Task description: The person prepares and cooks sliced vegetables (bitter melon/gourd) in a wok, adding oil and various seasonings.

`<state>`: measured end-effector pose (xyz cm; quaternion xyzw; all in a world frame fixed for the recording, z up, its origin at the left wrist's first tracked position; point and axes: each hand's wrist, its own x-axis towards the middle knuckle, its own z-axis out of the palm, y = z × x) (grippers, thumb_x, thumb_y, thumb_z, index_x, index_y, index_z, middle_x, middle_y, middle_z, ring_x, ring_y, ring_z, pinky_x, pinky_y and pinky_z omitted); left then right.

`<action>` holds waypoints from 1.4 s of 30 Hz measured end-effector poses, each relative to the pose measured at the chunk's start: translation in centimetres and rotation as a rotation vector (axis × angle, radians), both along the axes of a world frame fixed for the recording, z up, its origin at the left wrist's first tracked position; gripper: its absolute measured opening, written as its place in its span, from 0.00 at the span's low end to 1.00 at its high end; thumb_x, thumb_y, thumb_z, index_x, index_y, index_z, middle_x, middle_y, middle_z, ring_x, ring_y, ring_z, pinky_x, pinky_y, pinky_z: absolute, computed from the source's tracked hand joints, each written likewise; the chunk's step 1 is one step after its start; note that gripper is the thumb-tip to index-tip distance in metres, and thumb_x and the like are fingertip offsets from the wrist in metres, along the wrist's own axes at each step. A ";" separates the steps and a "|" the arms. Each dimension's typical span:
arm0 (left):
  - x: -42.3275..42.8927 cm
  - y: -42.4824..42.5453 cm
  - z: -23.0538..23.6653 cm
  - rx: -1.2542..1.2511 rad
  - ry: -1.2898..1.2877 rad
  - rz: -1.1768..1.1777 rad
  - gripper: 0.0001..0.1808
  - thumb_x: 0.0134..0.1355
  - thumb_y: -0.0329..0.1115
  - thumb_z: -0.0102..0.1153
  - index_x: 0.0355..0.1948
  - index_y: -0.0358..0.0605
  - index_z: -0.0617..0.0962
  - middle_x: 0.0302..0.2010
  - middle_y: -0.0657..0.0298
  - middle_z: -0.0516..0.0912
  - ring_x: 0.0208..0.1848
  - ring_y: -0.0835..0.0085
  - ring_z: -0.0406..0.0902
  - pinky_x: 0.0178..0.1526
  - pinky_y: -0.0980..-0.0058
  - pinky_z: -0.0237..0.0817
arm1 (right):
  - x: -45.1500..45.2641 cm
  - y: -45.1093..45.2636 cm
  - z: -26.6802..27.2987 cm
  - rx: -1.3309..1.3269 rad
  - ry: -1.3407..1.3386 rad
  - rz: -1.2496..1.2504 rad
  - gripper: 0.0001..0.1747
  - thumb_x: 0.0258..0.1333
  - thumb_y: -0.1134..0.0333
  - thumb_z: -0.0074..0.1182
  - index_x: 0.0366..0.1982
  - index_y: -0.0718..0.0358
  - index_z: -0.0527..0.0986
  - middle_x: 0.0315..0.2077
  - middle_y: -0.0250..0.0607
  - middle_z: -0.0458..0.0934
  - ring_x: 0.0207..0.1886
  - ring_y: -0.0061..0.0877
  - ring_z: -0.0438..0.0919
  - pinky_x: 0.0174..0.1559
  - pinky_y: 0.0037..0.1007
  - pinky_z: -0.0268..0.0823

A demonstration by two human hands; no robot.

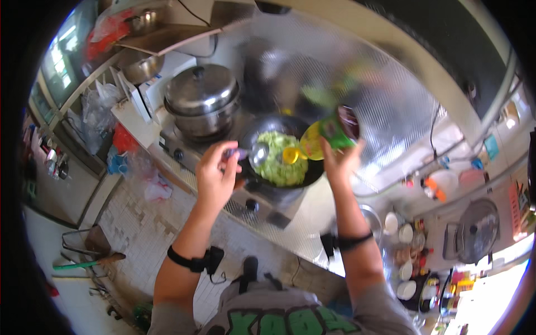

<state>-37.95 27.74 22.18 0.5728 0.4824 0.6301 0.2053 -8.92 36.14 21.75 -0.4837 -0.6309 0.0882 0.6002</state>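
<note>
Pinched in my left hand (217, 169) is the purple handle of a metal spoon (258, 155), whose bowl hangs over the left side of a black wok (316, 178). Chopped pale-green vegetable (278, 171) covers the wok's bottom. My right hand (341, 161) grips a bottle (331, 133) with a green and yellow label and dark contents. It is tipped so that its yellow cap end (291, 155) points left, over the vegetable and close to the spoon's bowl. Whether liquid is flowing out cannot be made out. Beneath the wok is a gas stove (272, 211) with a dark knob.
A lidded steel pot (202, 98) stands on the stove's left burner. Foil-like sheeting (389, 121) lines the wall behind. White cups (405, 270) and several seasoning bottles crowd the right counter, near a metal bowl (370, 217). Plastic bags (157, 186) hang at the left.
</note>
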 end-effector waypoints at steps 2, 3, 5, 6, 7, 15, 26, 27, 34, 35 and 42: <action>-0.7 0.0 -1.3 0.081 0.020 0.000 0.11 0.67 0.21 0.60 0.49 0.35 0.80 0.40 0.57 0.85 0.30 0.76 0.85 0.31 0.78 0.75 | -1.5 1.3 -1.7 0.089 0.083 0.050 0.45 0.54 0.75 0.70 0.69 0.68 0.57 0.59 0.53 0.75 0.60 0.37 0.77 0.62 0.40 0.71; -0.4 0.5 -2.3 0.091 0.037 0.023 0.11 0.67 0.22 0.60 0.50 0.35 0.80 0.40 0.57 0.85 0.29 0.76 0.85 0.30 0.78 0.74 | -1.7 2.7 -2.2 0.239 0.138 0.135 0.49 0.53 0.73 0.71 0.70 0.67 0.54 0.59 0.54 0.74 0.60 0.36 0.77 0.60 0.38 0.71; -0.8 -0.8 -0.9 0.027 -0.023 0.031 0.10 0.67 0.22 0.60 0.49 0.35 0.81 0.39 0.57 0.85 0.28 0.77 0.84 0.30 0.78 0.75 | 0.3 3.5 -2.9 0.065 0.063 -0.118 0.48 0.51 0.67 0.74 0.68 0.64 0.57 0.57 0.52 0.77 0.56 0.38 0.80 0.54 0.35 0.73; -1.1 -0.5 -1.5 0.029 -0.046 0.034 0.10 0.67 0.22 0.61 0.49 0.35 0.81 0.39 0.58 0.85 0.28 0.76 0.84 0.30 0.78 0.76 | 0.0 3.6 -2.0 0.024 0.058 -0.118 0.48 0.51 0.64 0.74 0.67 0.63 0.58 0.56 0.53 0.78 0.55 0.40 0.81 0.53 0.37 0.74; -1.1 -0.5 -1.8 0.032 -0.069 0.037 0.10 0.66 0.22 0.61 0.49 0.35 0.81 0.39 0.58 0.85 0.28 0.76 0.84 0.30 0.78 0.76 | -0.3 3.9 -1.3 -0.017 0.053 -0.120 0.48 0.50 0.62 0.75 0.66 0.63 0.59 0.54 0.54 0.79 0.53 0.43 0.82 0.52 0.39 0.74; -0.8 -0.9 -1.7 0.084 -0.079 0.062 0.11 0.66 0.21 0.60 0.49 0.33 0.81 0.43 0.57 0.84 0.31 0.77 0.84 0.33 0.79 0.79 | -1.4 7.4 1.0 0.063 -0.039 -0.205 0.42 0.49 0.58 0.75 0.58 0.64 0.62 0.41 0.63 0.82 0.45 0.63 0.81 0.45 0.51 0.73; -0.6 -1.8 -1.4 0.066 -0.107 0.118 0.10 0.69 0.24 0.59 0.51 0.35 0.81 0.36 0.64 0.84 0.26 0.83 0.78 0.31 0.83 0.74 | -6.9 9.5 2.0 0.056 0.006 -0.088 0.38 0.49 0.62 0.74 0.52 0.66 0.60 0.39 0.67 0.81 0.45 0.65 0.79 0.44 0.52 0.73; -0.6 -1.9 -1.3 0.064 -0.105 0.118 0.10 0.69 0.24 0.59 0.51 0.35 0.81 0.36 0.64 0.84 0.26 0.83 0.78 0.31 0.83 0.74 | -7.1 9.4 2.0 0.054 0.007 -0.089 0.38 0.49 0.62 0.74 0.52 0.66 0.60 0.39 0.67 0.81 0.45 0.65 0.79 0.44 0.52 0.73; -0.6 -1.9 -0.7 0.013 -0.145 0.171 0.10 0.68 0.22 0.59 0.50 0.32 0.81 0.43 0.58 0.83 0.34 0.77 0.83 0.34 0.78 0.81 | -7.5 6.9 2.8 0.015 0.080 -0.029 0.39 0.48 0.61 0.75 0.54 0.67 0.62 0.40 0.65 0.82 0.46 0.62 0.81 0.46 0.48 0.74; -0.5 -1.7 -0.7 0.024 -0.150 0.182 0.10 0.68 0.22 0.58 0.50 0.32 0.81 0.43 0.58 0.83 0.35 0.77 0.84 0.34 0.78 0.82 | -7.1 6.4 2.9 0.011 0.094 -0.033 0.40 0.48 0.60 0.75 0.54 0.67 0.62 0.40 0.64 0.83 0.46 0.60 0.82 0.46 0.47 0.75; 0.6 -0.8 -1.1 0.031 -0.138 0.164 0.10 0.68 0.21 0.58 0.50 0.31 0.80 0.45 0.58 0.82 0.39 0.74 0.85 0.35 0.77 0.83 | -3.9 4.9 2.7 -0.070 0.231 0.025 0.43 0.53 0.65 0.75 0.61 0.66 0.60 0.49 0.47 0.79 0.49 0.31 0.80 0.52 0.33 0.73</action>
